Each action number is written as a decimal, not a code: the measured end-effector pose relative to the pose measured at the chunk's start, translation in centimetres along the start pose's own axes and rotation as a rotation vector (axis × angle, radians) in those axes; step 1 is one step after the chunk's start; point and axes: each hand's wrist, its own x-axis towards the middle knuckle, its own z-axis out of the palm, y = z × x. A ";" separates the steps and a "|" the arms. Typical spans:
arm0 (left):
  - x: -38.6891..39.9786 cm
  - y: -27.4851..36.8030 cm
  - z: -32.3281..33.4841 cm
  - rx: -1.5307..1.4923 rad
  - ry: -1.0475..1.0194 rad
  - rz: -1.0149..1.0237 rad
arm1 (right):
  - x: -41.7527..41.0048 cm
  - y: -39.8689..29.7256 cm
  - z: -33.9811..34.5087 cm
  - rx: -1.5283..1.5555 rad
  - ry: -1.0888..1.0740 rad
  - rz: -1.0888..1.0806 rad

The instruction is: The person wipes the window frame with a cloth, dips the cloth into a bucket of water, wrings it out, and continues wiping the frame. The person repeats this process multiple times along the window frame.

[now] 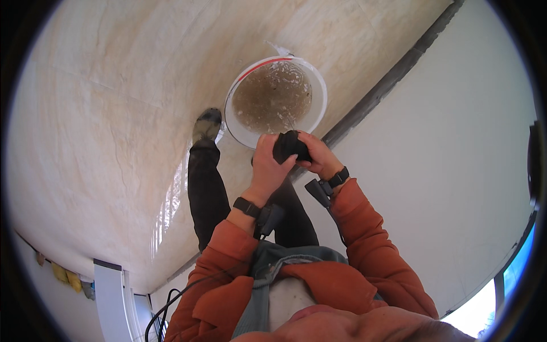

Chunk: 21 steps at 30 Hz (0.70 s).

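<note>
My left hand (271, 162) and my right hand (317, 154) both grip a bunched-up black cloth (290, 147), one from each side. The cloth is held over the near rim of a round white bucket (319, 98). A thin trickle seems to run from it into the bucket. Murky brown water (273, 98) with bits of foam and specks fills part of the bucket. A red streak curves along the inside of its far rim.
The bucket stands on a beige marble-look tile floor (128, 107). A dark strip (384, 92) edges the floor where a white wall (419, 162) rises at the right. My shoe (207, 124) is just left of the bucket. Black cables (171, 299) hang at lower left.
</note>
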 end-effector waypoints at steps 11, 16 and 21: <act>-0.5 -2.9 1.2 -0.238 0.063 -0.308 | 1.6 5.0 0.7 0.004 0.121 -0.027; -0.7 -2.2 0.6 -0.321 -0.086 -0.333 | 5.1 7.7 0.2 0.095 0.198 -0.458; -0.5 -1.8 0.3 -0.155 -0.201 -0.402 | 4.2 6.4 -2.2 -0.993 0.563 -0.549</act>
